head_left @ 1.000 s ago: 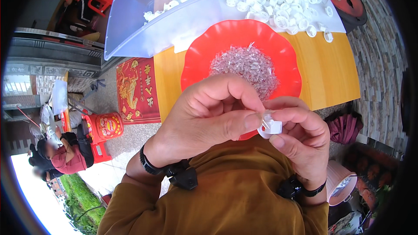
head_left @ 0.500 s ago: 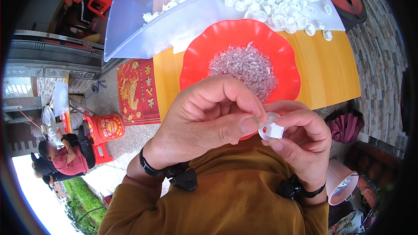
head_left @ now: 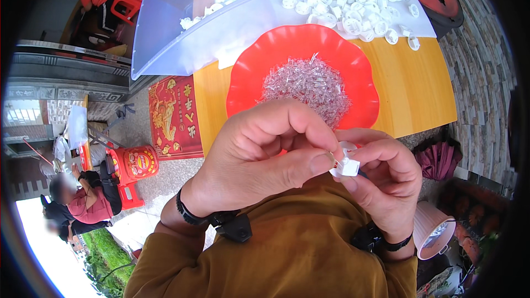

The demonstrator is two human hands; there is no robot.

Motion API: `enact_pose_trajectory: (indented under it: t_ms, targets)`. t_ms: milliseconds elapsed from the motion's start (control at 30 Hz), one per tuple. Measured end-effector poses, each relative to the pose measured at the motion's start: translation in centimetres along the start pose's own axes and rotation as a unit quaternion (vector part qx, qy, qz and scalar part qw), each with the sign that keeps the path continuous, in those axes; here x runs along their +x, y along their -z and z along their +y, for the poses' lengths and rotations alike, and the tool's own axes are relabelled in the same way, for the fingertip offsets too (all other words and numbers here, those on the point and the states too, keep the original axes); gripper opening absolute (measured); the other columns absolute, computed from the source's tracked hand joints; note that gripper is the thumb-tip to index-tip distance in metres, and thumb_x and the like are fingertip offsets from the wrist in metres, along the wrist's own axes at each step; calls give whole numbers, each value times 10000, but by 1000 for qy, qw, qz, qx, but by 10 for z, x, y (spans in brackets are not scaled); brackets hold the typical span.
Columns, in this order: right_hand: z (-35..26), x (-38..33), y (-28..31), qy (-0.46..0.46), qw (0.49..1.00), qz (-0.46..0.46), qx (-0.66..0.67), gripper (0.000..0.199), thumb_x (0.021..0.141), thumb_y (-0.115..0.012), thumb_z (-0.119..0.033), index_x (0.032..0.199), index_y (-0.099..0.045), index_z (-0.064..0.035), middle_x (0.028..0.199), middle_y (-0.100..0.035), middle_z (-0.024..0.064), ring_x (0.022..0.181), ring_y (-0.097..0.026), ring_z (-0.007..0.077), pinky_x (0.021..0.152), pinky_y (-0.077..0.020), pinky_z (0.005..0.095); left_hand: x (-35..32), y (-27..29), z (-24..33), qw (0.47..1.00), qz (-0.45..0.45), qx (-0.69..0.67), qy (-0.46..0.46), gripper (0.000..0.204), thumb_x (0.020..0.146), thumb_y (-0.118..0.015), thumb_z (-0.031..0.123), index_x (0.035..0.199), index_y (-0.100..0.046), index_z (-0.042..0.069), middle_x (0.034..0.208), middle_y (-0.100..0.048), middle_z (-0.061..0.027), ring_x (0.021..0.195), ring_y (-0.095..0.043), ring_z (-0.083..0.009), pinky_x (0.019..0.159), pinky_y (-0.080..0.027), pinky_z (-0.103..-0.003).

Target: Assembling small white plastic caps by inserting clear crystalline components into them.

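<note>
My right hand [head_left: 386, 174] grips a small white plastic fitting [head_left: 346, 166], with a round rim and a boxy block, between thumb and fingers. Up against its left side, my left hand [head_left: 270, 157] is closed in a pinch of thumb and forefinger. A thin pin [head_left: 334, 159] shows at those fingertips, mostly hidden by them. Just beyond both hands stands a red wavy-rimmed bowl [head_left: 248, 55]. It holds a heap of thin clear plastic pins [head_left: 306, 85], partly covered by my left hand.
The wooden table [head_left: 414, 88] bears a pile of white fittings [head_left: 359, 0] at the far right. A translucent bin [head_left: 160, 38] with a few white pieces stands far left. A pink wastebasket [head_left: 430, 232] is at the right. People sit off to the left, near a red stool [head_left: 130, 194].
The white fitting has tilted slightly in my right hand. My left fingertips have shifted a little to the right, still pinched against it.
</note>
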State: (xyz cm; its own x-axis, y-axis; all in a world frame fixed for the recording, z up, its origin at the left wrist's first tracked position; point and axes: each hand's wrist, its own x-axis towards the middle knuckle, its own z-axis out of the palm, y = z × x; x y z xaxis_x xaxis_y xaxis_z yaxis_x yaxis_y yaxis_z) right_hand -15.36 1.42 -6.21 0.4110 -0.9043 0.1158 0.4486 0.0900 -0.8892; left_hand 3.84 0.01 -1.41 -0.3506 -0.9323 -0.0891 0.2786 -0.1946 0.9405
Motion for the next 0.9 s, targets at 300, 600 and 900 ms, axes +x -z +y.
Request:
enact_pose_trajectory:
  t_ms: [300, 600, 900]
  targets:
    - [0, 3, 1, 22, 1000, 13, -12, 307, 742, -579, 149, 1008, -572, -3, 1163, -485, 168, 1023, -547, 186, 858, -458, 293, 0, 5, 1, 993, -30, 112, -24, 123, 813, -608, 13, 923, -556, -7, 908, -606, -173, 624, -513, -71, 536, -431, -180]
    - [-1, 1, 3, 31, 998, 18, -47, 296, 725, -602, 129, 986, -589, -12, 1070, -511, 129, 946, -557, 183, 834, -444, 285, -4, 2, 9, 981, -43, 186, -27, 159, 787, -594, -55, 932, -561, -2, 932, -588, -161, 796, -570, -143, 700, -465, -240]
    - [-1, 0, 5, 62, 991, 27, -116, 301, 718, -609, 118, 990, -587, -9, 982, -526, 107, 862, -547, 154, 769, -434, 252, -9, -1, 2, 962, -39, 255, -85, 246, 742, -577, -137, 949, -563, -4, 959, -583, -163, 861, -586, -170, 757, -465, -260]
